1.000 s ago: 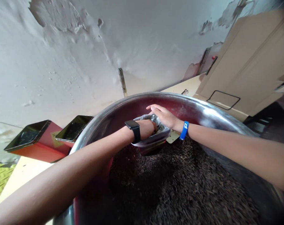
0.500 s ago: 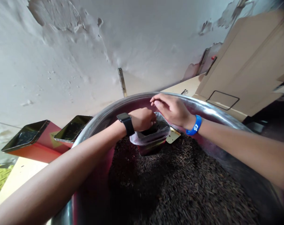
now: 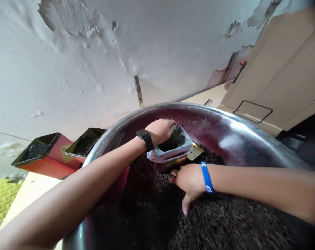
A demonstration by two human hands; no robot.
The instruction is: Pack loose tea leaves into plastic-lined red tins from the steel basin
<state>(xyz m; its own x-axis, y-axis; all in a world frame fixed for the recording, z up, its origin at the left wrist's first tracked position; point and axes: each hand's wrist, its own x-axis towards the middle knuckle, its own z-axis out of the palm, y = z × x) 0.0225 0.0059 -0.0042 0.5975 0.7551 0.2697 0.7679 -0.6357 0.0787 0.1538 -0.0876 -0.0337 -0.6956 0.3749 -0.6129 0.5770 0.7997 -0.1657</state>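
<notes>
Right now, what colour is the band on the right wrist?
Blue with a white mark; the wristband shows best in the head view.

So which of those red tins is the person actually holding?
The plastic-lined tin inside the steel bowl: the left hand grips its rim. The other two tins stand outside the bowl, untouched.

View: one camera worn on the person's head.
Facing: forward and down into a wide metal basin [image 3: 232,125], with a peeling wall [image 3: 147,45] behind it.
Nearness: close; the basin fills the lower half, and both forearms enter from the bottom corners.
Centre: left hand [image 3: 160,131] gripping a lined tin [image 3: 173,154], right hand [image 3: 188,178] just below.
</notes>
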